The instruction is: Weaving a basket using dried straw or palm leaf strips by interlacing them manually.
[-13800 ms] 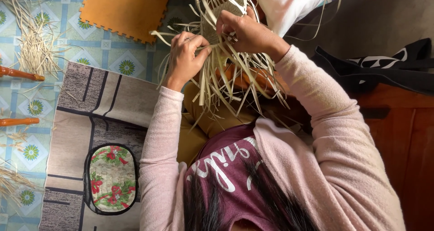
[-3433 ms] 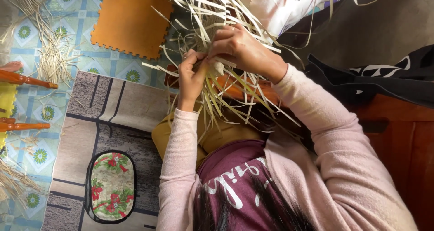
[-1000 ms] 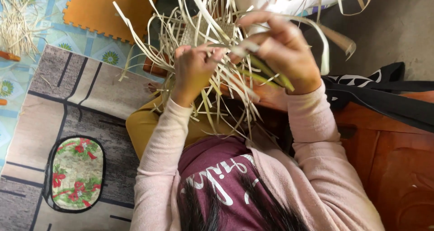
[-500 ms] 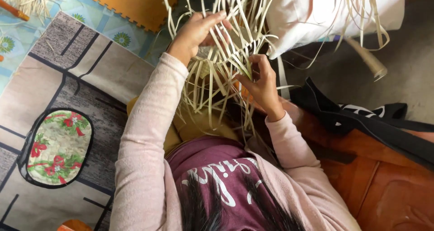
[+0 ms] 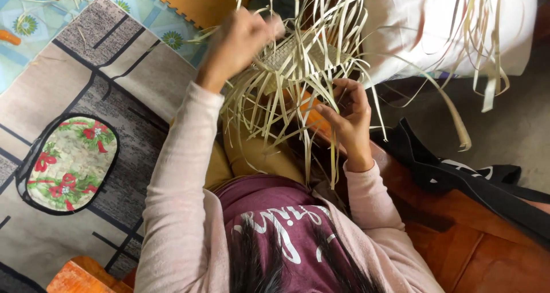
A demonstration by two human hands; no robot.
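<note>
Since half a second ago, my left hand (image 5: 238, 41) has stayed high at the top of the weave, while my right hand (image 5: 346, 112) has shifted a little lower and further out to the side. Between them hangs the woven patch (image 5: 289, 55), a small flat piece of pale plaited strips, with loose straw strips (image 5: 298, 115) spraying out from it in every direction.

My left-hand fingers are curled tight around the upper left edge of the patch; that hand is blurred, so I cannot tell which strips they pinch. My right-hand fingers (image 5: 332, 107) are half bent and spread narrowly, threaded among the hanging strips just below and to the right of the patch, touching several of them. I cannot tell whether they grip any one strip.

Beyond the fingertips of both hands lies a white cloth bundle (image 5: 435, 29) with more pale strips draped over it. Well off to the left of my left hand, a grey patterned rug (image 5: 114, 58) carries an oval floral cushion (image 5: 69, 161). Below and to the right of my right wrist, a black strap (image 5: 458, 178) lies across an orange-brown wooden surface (image 5: 492, 253).
</note>
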